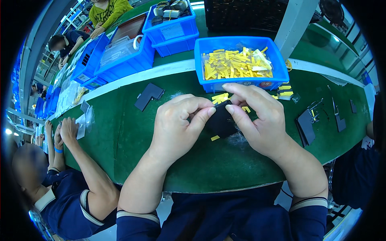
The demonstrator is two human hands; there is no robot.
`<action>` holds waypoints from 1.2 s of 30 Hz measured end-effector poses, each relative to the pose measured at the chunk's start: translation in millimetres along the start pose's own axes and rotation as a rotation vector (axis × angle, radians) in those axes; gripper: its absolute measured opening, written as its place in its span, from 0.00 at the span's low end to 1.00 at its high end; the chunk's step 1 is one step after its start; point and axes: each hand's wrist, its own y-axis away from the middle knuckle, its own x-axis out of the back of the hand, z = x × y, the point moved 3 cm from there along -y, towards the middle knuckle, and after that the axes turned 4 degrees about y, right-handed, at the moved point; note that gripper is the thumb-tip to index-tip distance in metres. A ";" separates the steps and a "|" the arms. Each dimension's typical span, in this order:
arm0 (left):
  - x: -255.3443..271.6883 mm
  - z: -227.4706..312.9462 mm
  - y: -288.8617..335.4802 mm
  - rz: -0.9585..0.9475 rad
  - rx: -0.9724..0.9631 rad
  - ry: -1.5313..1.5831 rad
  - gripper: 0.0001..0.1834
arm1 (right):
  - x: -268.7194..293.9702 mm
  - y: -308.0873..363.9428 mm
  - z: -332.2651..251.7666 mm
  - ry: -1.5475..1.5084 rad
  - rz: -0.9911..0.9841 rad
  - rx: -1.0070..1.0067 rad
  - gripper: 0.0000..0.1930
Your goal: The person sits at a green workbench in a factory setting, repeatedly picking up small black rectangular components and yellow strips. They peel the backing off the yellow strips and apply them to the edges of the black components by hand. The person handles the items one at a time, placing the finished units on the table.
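Both my hands are over the green table at a flat black piece (223,122) with a yellow tab (215,138) at its lower edge. My left hand (177,122) pinches the piece's upper left corner between thumb and forefinger. At the upper right, my right hand (257,118) has its thumb against the edge and its other fingers curled, the forefinger raised; what its fingertips grip is partly hidden. Yellow strips (220,98) lie just beyond my fingertips. Past my left hand rests a black L-shaped piece (149,96).
Ahead stands a blue bin (241,85) full of yellow strips. More blue bins (124,60) are at the back left. Black pieces with wires (307,124) lie on the right. A metal post (296,30) rises behind the bin. A co-worker's arm (90,164) reaches in on the left.
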 end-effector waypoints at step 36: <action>-7.5 7.3 5.6 0.045 -0.307 -0.184 0.05 | 2.3 -2.9 5.7 -0.049 -0.172 0.031 0.07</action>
